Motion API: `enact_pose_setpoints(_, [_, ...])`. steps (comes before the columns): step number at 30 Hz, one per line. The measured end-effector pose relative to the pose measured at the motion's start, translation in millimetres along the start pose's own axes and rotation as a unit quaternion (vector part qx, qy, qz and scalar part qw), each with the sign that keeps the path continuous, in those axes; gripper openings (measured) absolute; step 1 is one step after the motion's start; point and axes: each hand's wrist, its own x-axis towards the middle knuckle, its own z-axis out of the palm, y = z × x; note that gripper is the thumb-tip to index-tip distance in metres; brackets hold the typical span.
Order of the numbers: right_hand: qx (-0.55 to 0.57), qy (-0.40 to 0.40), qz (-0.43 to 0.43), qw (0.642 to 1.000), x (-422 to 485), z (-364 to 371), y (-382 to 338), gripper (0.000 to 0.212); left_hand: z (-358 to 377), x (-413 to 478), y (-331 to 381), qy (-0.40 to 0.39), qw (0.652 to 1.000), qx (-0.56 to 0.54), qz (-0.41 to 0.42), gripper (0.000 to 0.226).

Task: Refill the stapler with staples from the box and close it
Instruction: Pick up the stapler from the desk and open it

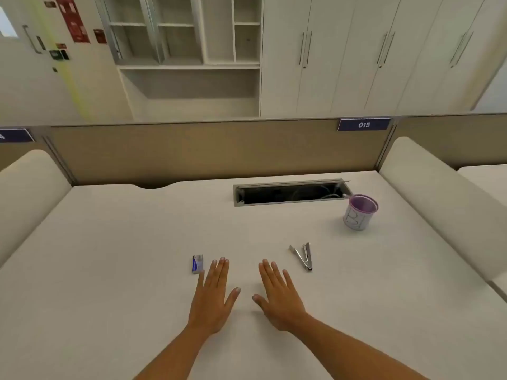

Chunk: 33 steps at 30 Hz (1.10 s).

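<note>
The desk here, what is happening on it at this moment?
A person rests both hands flat on the white desk, holding nothing. The left hand lies close beside the small staple box; the right hand lies a little apart from the stapler, which is spread open in a V. A purple-rimmed cup stands farther back on the right. Refilling has not yet begun.

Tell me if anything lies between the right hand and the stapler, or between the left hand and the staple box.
Nothing visible does. The right hand lies flat on the desk, with only bare desktop between it and the stapler. The staple box sits just beside the left hand, with nothing between them.
</note>
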Motion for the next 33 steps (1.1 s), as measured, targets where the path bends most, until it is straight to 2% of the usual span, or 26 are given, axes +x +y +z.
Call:
enact_pose_setpoints(7, [0.040,-0.041,0.054,0.997,-16,35,6,0.072,29,-28,0,-0.049,0.997,0.006,-0.057,0.073])
enact_pose_setpoints(11, [0.050,-0.026,0.060,0.997,-21,47,10,0.069,37,-38,0,-0.068,0.994,0.006,-0.081,0.069])
enact_pose_setpoints(21, [0.036,0.046,0.054,0.997,-27,58,12,0.068,42,-37,-6,-0.056,0.995,0.004,-0.078,0.069])
enact_pose_setpoints(33, [0.093,0.048,0.034,0.994,-17,49,26,0.064,42,-30,-12,-0.060,0.995,-0.008,-0.076,0.067])
